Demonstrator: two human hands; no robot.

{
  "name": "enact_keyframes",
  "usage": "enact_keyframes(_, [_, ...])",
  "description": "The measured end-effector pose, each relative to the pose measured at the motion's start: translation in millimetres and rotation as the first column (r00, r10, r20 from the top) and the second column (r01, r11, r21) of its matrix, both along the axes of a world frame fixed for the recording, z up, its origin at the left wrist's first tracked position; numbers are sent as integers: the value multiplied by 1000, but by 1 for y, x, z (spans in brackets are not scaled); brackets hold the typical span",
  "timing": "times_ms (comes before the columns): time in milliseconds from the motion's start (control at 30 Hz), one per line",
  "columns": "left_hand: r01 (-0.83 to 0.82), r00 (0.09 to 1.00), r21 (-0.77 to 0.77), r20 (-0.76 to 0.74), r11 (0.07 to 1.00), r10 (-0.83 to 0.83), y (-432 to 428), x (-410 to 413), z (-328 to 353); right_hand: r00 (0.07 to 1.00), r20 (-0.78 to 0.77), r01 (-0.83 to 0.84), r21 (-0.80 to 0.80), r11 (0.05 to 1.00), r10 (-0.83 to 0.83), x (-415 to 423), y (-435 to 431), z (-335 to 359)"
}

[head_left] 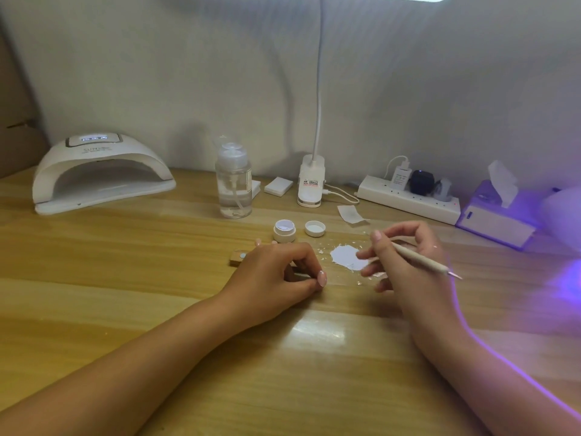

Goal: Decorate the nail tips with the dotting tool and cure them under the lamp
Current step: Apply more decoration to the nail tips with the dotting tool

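Right hand (408,278) pinches the dotting tool (419,259) pen-fashion, fingers curled, rear point sticking out toward 4 o'clock. White paste patch (344,255) lies at its fingertips, 9 o'clock. Left hand (276,275) curls down gripping a wooden holder (235,258); small pink nail tips (257,242) peek out at 12. Open jar (284,231) beyond. Curing lamp (100,174) well apart at 10.

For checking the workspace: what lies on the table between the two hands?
Head view: a white smeared patch with small flakes around it, on the wooden table, between the left hand and the right hand.
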State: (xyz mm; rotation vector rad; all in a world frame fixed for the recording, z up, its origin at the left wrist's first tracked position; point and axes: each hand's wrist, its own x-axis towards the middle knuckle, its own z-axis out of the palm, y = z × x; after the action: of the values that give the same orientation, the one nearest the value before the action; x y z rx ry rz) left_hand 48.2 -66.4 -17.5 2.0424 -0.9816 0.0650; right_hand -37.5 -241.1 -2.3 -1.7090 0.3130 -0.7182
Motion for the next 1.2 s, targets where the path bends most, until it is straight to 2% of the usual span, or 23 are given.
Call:
enact_keyframes(133, [-2,1000,11,-17,1000,2,-1,-2,2,987,-21,-150,197,969,157,-3,19,-2])
enact_keyframes(267, [-4,1000,30,-16,1000,4,-1,-2,3,986,-58,-140,234,962,157,-4,24,-7])
enact_keyframes(600, [-4,999,29,38,1000,3,0,2,1,971,-149,-168,118,979,185,-4,25,-8])
enact_keyframes(800, [-14,997,32,73,999,12,1,3,-3,969,-154,-178,106,978,193,-3,26,-8])
enact_keyframes(1200, [5,999,40,45,999,-7,0,2,0,972,-151,-168,108,980,183,-2,23,-11])
